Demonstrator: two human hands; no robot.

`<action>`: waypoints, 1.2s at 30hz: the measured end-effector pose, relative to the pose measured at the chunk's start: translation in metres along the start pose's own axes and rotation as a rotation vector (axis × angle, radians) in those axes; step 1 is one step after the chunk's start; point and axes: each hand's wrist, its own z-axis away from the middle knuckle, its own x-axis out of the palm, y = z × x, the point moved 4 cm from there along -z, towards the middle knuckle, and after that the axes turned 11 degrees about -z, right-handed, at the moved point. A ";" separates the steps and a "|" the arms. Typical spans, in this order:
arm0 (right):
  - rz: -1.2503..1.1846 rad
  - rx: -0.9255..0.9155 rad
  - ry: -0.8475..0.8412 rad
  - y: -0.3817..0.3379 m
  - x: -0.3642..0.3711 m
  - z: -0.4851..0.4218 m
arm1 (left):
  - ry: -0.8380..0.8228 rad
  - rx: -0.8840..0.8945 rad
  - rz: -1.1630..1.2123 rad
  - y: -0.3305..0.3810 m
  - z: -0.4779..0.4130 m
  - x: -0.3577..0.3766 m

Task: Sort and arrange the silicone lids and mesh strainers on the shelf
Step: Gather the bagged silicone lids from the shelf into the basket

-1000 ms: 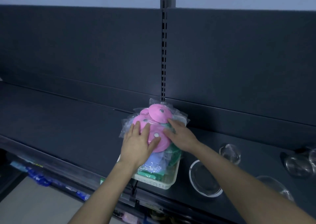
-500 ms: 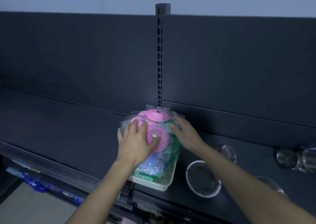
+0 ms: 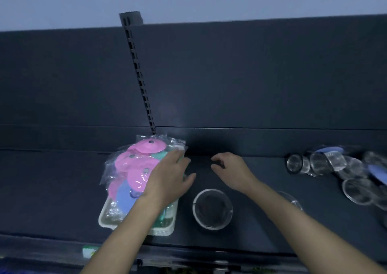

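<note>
A pile of bagged silicone lids (image 3: 134,164), pink, blue and teal, fills a white basket (image 3: 104,217) on the dark shelf. My left hand (image 3: 169,177) lies flat on the right side of the pile with straight fingers. My right hand (image 3: 232,169) hovers over the bare shelf to the right of the basket, fingers loosely curled, holding nothing. A round mesh strainer (image 3: 212,207) sits on the shelf just right of the basket, below my right hand. More strainers (image 3: 326,164) lie in a heap at the far right.
The shelf's back panel (image 3: 230,74) rises behind everything, with a slotted upright (image 3: 142,85) above the basket. The shelf's front edge (image 3: 188,250) runs along the bottom. Another clear round item (image 3: 293,198) shows partly behind my right forearm.
My right hand has come off the lid pile and moved right over the shelf. My left hand has slid to the pile's right side. The view has shifted right, showing more strainers.
</note>
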 end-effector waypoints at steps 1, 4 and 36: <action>-0.003 0.022 0.011 0.008 -0.008 0.006 | -0.034 0.016 0.009 0.010 -0.004 0.003; 0.000 0.069 0.035 0.035 -0.032 0.026 | -0.103 0.073 0.034 0.042 -0.013 0.013; 0.095 0.410 0.338 0.326 -0.322 0.137 | -0.228 0.204 0.281 0.374 -0.120 0.118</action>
